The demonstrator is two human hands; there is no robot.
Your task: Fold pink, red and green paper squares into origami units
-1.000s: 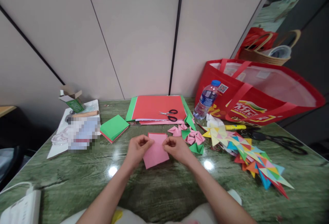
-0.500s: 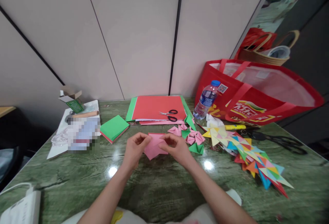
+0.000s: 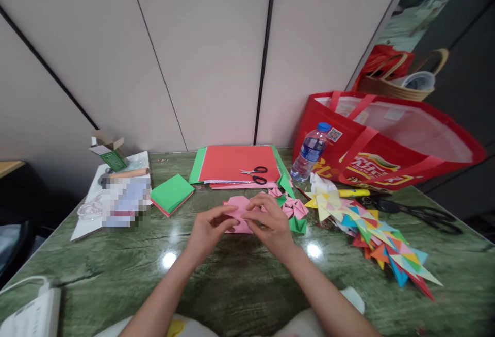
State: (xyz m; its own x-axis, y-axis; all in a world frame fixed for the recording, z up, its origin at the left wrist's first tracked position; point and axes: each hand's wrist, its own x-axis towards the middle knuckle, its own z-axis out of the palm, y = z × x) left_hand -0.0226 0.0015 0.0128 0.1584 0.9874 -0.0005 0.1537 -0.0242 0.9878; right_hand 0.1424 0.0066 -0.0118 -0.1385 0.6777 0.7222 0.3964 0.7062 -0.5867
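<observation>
A partly folded sheet of pink paper (image 3: 240, 227) is held low over the table, between my two hands. My left hand (image 3: 211, 228) pinches it from the left, thumb and fingertips at its middle. From the right, my right hand (image 3: 273, 222) grips it with thumb and forefinger, and its fingers cover part of the upper right side. A strip of red shows at the paper's upper left edge. Just right of my right hand lie pink folded pieces (image 3: 296, 208) and a green folded piece (image 3: 298, 224).
Behind the hands, scissors (image 3: 256, 174) rest on red and green sheets (image 3: 235, 161). A green paper stack (image 3: 172, 193) lies to the left. At right are a water bottle (image 3: 309, 154), a red bag (image 3: 348, 146) and colourful folded-paper stars (image 3: 381, 234).
The pink paper has gone from a pointed lower end to a flatter, straight-edged shape. Both hands have moved closer together at its middle, the right one shifting over its upper part.
</observation>
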